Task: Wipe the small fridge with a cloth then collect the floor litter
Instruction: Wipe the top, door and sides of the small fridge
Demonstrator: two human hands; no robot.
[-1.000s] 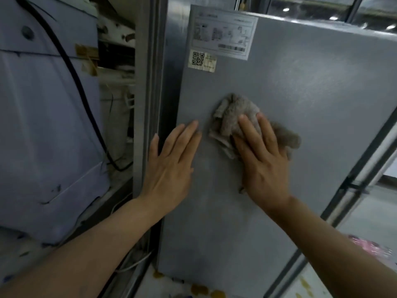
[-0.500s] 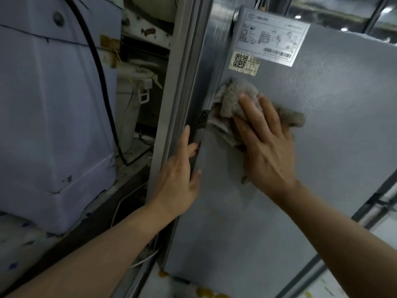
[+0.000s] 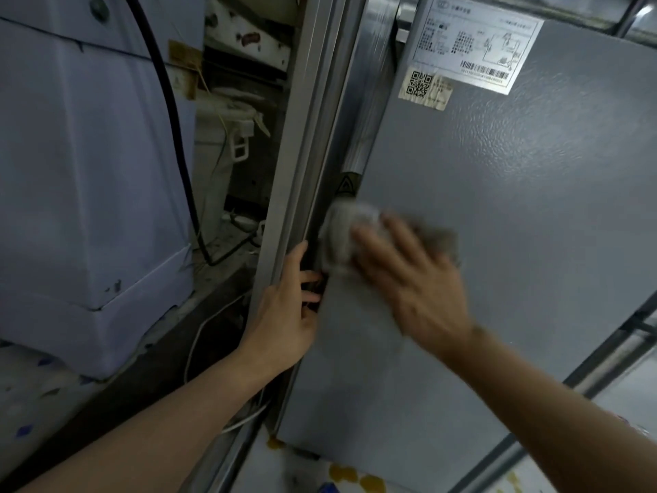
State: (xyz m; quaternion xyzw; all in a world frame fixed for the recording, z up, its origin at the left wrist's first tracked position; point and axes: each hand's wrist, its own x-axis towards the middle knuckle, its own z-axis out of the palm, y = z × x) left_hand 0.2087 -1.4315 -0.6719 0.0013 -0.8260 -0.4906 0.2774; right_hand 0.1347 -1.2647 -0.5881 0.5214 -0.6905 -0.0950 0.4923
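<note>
Left hand (image 3: 284, 314) hooked round left edge of small fridge (image 3: 515, 243), fingers curled into the gap beside the frame. Right hand (image 3: 412, 275) spread flat, pressing cloth (image 3: 341, 236) onto grey panel at that edge. Risk judged: cloth snagging in gap, or left fingers pinched if fridge shifted.
</note>
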